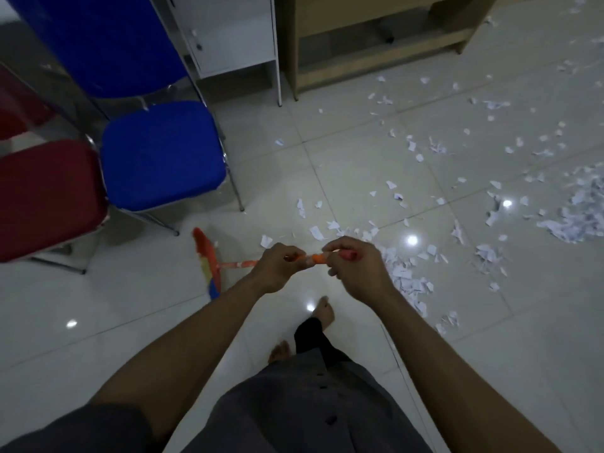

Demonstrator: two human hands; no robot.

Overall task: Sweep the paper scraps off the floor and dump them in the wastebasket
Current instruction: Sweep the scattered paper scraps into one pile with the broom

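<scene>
Both hands are on the broom. Your left hand [277, 268] is wrapped round the orange handle [238, 264] lower down. Your right hand [354, 266] is curled over its top end. They sit close together, with a short bare stretch of handle between them.

The broom head [207, 259] is out to your left, near the legs of the red chair [45, 194] and the blue chair [160, 155]. It is blurred, so I can't tell if the bristles touch the floor [130, 322].

Paper scraps:
- a loose drift [408, 276] just right of your hands
- scattered pieces across the tiles toward the wooden desk [376, 53]
- a thick heap [581, 214] at the right edge of view

The floor around the broom head looks bare of scraps. The wastebasket is not in view.

Judgement: this looks like the gathering stage, with most of the job ahead.

- Slide your left hand further down the handle; hands this close give little control.
- Carry the head across to the right and set the bristles down beyond the stray pieces.
- Draw toward the heap in short, low strokes. Light paper on glossy tile will likely skate and flutter if you swing hard.
- Work the stragglers by the desk foot inward.
- Mind your bare foot [323, 313] beside the drift.
- Make one pile before you go looking for the basket
</scene>
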